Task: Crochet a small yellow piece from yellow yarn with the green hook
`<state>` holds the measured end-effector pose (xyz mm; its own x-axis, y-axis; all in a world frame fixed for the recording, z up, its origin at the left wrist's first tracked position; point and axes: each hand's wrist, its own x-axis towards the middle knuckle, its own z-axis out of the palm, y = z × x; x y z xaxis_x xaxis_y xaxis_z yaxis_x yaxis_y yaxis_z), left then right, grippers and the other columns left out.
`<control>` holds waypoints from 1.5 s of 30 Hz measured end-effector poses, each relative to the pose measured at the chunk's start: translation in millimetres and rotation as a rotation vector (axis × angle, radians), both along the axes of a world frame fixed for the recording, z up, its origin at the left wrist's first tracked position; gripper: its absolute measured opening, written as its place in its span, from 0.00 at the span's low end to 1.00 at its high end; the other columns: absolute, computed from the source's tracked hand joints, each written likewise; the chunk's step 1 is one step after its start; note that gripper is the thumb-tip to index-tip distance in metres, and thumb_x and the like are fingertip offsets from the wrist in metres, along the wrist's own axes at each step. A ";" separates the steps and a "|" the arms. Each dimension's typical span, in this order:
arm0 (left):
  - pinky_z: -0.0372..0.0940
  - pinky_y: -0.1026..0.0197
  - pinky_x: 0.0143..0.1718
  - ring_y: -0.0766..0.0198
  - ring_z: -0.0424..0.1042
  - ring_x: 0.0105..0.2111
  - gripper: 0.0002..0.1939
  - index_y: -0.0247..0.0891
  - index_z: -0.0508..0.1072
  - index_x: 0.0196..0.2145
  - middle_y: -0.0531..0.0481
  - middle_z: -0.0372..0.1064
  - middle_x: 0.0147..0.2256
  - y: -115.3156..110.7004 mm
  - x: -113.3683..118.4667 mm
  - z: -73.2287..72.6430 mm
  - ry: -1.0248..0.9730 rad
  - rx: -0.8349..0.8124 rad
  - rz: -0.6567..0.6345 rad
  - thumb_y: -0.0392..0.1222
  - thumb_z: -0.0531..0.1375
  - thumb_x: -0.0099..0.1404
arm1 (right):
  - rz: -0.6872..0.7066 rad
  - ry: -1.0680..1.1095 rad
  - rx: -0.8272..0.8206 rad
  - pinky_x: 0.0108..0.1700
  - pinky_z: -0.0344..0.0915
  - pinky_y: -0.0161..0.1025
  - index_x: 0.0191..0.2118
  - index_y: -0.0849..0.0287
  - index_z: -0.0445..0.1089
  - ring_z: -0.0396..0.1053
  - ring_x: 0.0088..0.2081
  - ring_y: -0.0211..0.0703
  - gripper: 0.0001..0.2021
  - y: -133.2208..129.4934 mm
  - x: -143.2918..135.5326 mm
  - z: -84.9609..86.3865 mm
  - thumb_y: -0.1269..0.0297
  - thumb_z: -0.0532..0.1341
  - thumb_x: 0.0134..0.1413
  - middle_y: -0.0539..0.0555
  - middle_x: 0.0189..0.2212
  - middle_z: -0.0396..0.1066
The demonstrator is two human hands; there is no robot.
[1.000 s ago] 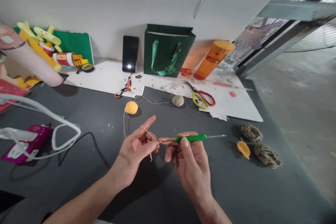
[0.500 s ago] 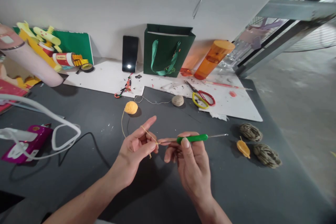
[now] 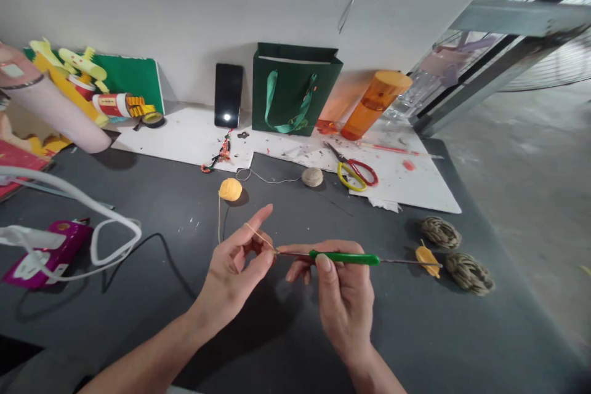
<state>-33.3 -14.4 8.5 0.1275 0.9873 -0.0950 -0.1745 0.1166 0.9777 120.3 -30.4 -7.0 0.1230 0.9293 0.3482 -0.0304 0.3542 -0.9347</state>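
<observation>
Yarn (image 3: pixel 259 236) is pinched in the left hand (image 3: pixel 232 274); the right hand (image 3: pixel 344 298) grips one green hook (image 3: pixel 346 257), its tip at the yarn. One yellow ball (image 3: pixel 230 189), one beige ball (image 3: pixel 313 177) and two grey bundles (image 3: pixel 470 273) lie on the bench (image 3: pixel 406 332).

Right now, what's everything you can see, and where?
Crochet hook: one, green-handled, right hand
Yarn balls: two, yellow, beige, mid-table
Yarn bundles: two, grey-green, right
Leaf-shaped piece: one, yellow, beside bundles
Scissors: one, red-and-yellow handles, white board
Phone: one, black, against wall
Beaded strap: one, multicoloured, below phone
Gift bag: one, green, back
Bottle: one, orange, right of bag
Tumbler: one, pink, left
Toy-like shapes: several, yellow, back left
Power strip: one, magenta, left
White board: one, back
Table: one, dark grey, underneath
Fan grille: partial, too blurred to detail, far right
Left hand: one, bare, pinching yellow yarn
Right hand: one, bare, gripping hook
</observation>
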 end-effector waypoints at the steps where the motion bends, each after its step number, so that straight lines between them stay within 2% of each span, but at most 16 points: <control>1: 0.67 0.62 0.41 0.67 0.68 0.31 0.27 0.42 0.71 0.62 0.54 0.70 0.30 -0.8 0.4 1.1 0.077 0.064 0.017 0.38 0.63 0.65 | -0.011 -0.048 0.023 0.27 0.68 0.34 0.43 0.52 0.65 0.76 0.25 0.35 0.05 -1.0 0.9 -0.4 0.66 0.53 0.72 0.51 0.35 0.80; 4: 0.68 0.63 0.40 0.67 0.69 0.32 0.26 0.44 0.71 0.62 0.53 0.71 0.31 -3.0 1.3 1.5 0.292 0.299 0.090 0.33 0.60 0.66 | -0.021 -0.164 0.092 0.30 0.70 0.35 0.46 0.52 0.67 0.77 0.27 0.36 0.07 -3.6 4.1 -3.7 0.69 0.53 0.71 0.52 0.38 0.80; 8: 0.69 0.64 0.39 0.67 0.71 0.32 0.32 0.51 0.66 0.65 0.54 0.72 0.33 -3.6 1.0 -4.4 0.464 0.558 0.135 0.28 0.58 0.66 | 0.015 -0.231 0.202 0.34 0.74 0.39 0.49 0.53 0.66 0.77 0.30 0.38 0.09 -3.7 7.5 -9.6 0.72 0.54 0.70 0.55 0.43 0.80; 12: 0.69 0.63 0.39 0.66 0.72 0.33 0.38 0.53 0.60 0.68 0.53 0.74 0.35 -3.5 0.0 -8.8 0.562 0.736 0.142 0.25 0.58 0.65 | 0.024 -0.295 0.296 0.34 0.75 0.43 0.49 0.54 0.67 0.77 0.31 0.41 0.09 -0.7 7.5 -10.7 0.72 0.54 0.69 0.58 0.43 0.80; 14: 0.70 0.62 0.38 0.65 0.72 0.33 0.39 0.53 0.60 0.68 0.52 0.75 0.35 -4.0 0.0 -8.1 0.575 0.756 0.132 0.25 0.58 0.65 | 0.013 -0.311 0.328 0.35 0.75 0.45 0.49 0.54 0.68 0.77 0.32 0.42 0.09 0.1 6.6 -10.3 0.73 0.54 0.69 0.59 0.42 0.80; 17: 0.72 0.61 0.39 0.64 0.73 0.33 0.38 0.53 0.60 0.68 0.53 0.75 0.34 -5.1 0.3 -4.7 0.564 0.689 0.135 0.25 0.59 0.65 | 0.008 -0.267 0.302 0.37 0.76 0.45 0.49 0.54 0.68 0.78 0.34 0.43 0.10 -1.2 5.2 -11.3 0.73 0.54 0.69 0.59 0.43 0.80; 21: 0.73 0.60 0.40 0.64 0.74 0.33 0.38 0.55 0.61 0.67 0.54 0.75 0.33 -6.0 0.6 -1.8 0.526 0.619 0.150 0.26 0.60 0.65 | -0.012 -0.184 0.243 0.35 0.76 0.42 0.48 0.53 0.68 0.78 0.31 0.40 0.08 -4.5 3.7 -14.9 0.71 0.55 0.70 0.57 0.44 0.81; 23: 0.73 0.60 0.40 0.64 0.74 0.33 0.37 0.56 0.61 0.67 0.55 0.75 0.33 -6.5 0.9 -2.4 0.507 0.607 0.157 0.27 0.61 0.65 | -0.024 -0.185 0.237 0.37 0.76 0.43 0.48 0.53 0.69 0.78 0.30 0.39 0.09 -5.1 3.2 -16.0 0.72 0.55 0.69 0.57 0.43 0.81; 26: 0.73 0.61 0.41 0.65 0.74 0.32 0.37 0.56 0.63 0.66 0.55 0.76 0.33 -8.1 2.0 -4.9 0.477 0.591 0.178 0.27 0.61 0.65 | -0.010 -0.224 0.256 0.40 0.76 0.45 0.49 0.53 0.70 0.80 0.34 0.42 0.12 -3.6 3.1 -15.2 0.76 0.58 0.66 0.58 0.45 0.81; 29: 0.72 0.62 0.42 0.66 0.74 0.33 0.35 0.55 0.64 0.66 0.55 0.76 0.34 -10.1 3.2 -6.5 0.393 0.540 0.184 0.28 0.61 0.65 | 0.009 -0.260 0.304 0.39 0.76 0.43 0.48 0.55 0.72 0.81 0.40 0.46 0.14 -1.0 3.2 -11.6 0.80 0.61 0.62 0.59 0.45 0.81; 33: 0.70 0.64 0.44 0.68 0.73 0.33 0.32 0.52 0.67 0.64 0.55 0.76 0.32 -8.8 3.7 -4.5 0.147 0.294 0.139 0.33 0.64 0.65 | 0.003 -0.289 0.375 0.37 0.75 0.42 0.48 0.57 0.74 0.81 0.40 0.47 0.17 0.5 3.1 -7.5 0.83 0.62 0.58 0.60 0.45 0.81; 36: 0.69 0.66 0.37 0.69 0.70 0.30 0.34 0.49 0.68 0.64 0.56 0.73 0.29 -4.3 4.2 -2.2 -0.142 0.010 0.050 0.38 0.69 0.62 | -0.009 -0.250 0.388 0.37 0.75 0.42 0.48 0.57 0.75 0.80 0.38 0.45 0.17 -0.1 2.4 -7.1 0.84 0.63 0.57 0.59 0.44 0.82; 39: 0.67 0.68 0.34 0.72 0.68 0.28 0.35 0.50 0.71 0.61 0.58 0.70 0.27 -0.2 5.8 -0.8 -0.421 -0.212 -0.042 0.38 0.73 0.57 | 0.011 -0.160 0.350 0.36 0.75 0.43 0.48 0.54 0.76 0.80 0.39 0.45 0.17 -1.3 0.4 -7.6 0.82 0.62 0.59 0.58 0.45 0.82; 42: 0.66 0.68 0.34 0.73 0.69 0.27 0.32 0.51 0.76 0.56 0.58 0.70 0.27 1.5 7.0 0.0 -0.568 -0.332 -0.107 0.36 0.74 0.55 | 0.031 -0.053 0.254 0.36 0.76 0.43 0.47 0.52 0.76 0.80 0.39 0.45 0.14 -2.4 -2.5 -8.4 0.78 0.62 0.62 0.56 0.44 0.82; 45: 0.65 0.68 0.35 0.74 0.69 0.27 0.30 0.51 0.77 0.55 0.59 0.68 0.25 2.0 6.8 0.1 -0.601 -0.377 -0.137 0.36 0.74 0.55 | 0.018 0.059 0.155 0.34 0.77 0.43 0.44 0.52 0.76 0.80 0.37 0.45 0.09 -3.3 -5.3 -9.2 0.73 0.63 0.63 0.56 0.40 0.83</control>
